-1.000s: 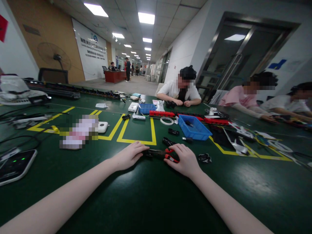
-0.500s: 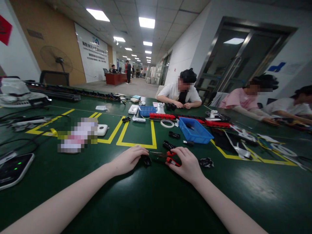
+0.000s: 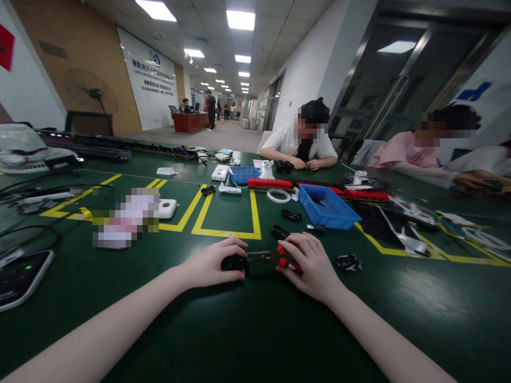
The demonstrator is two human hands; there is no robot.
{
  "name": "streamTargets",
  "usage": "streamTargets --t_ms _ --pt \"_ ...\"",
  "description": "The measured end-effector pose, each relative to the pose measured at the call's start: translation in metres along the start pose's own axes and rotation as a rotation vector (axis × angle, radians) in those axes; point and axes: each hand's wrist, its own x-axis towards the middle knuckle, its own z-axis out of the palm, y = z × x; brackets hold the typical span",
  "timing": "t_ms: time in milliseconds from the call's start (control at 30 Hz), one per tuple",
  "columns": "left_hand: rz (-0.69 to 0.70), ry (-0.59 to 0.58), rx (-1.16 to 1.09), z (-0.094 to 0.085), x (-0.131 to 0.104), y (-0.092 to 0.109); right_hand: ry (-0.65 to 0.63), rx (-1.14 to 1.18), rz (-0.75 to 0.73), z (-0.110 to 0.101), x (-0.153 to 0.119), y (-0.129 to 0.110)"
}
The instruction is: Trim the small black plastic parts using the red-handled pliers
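Seemingly to steady it, the left grip [image 3: 210, 262] pinches a black part [image 3: 235, 263]; the right grip [image 3: 314, 268] clasps red-handled pliers [image 3: 273, 256].

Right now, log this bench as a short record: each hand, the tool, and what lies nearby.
Left hand: grips a small black part
Right hand: holds red-handled pliers
Tool pose: pliers point toward the left hand, handles apart; contact with the part unclear
Beyond right hand: blue bin with a dark item inside
Right of right hand: crumpled black piece
Surface: green table with yellow tape outlines
Across the table: person in a white top
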Motion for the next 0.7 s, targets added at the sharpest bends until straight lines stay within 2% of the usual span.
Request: streamTargets --t_ms 267,467,700 --pt "-0.059 0.055 -0.064 0.009 0.000 0.008 -0.033 0.135 -0.041 -0.005 -0.001 -0.006" --pt "-0.097 -0.031 -0.095 0.012 0.001 0.020 -0.058 0.165 -0.032 -0.004 -0.002 -0.006" --pt "-0.134 -0.031 -0.074 0.012 0.002 0.016 -0.112 0.205 0.052 -0.002 -0.005 -0.004"
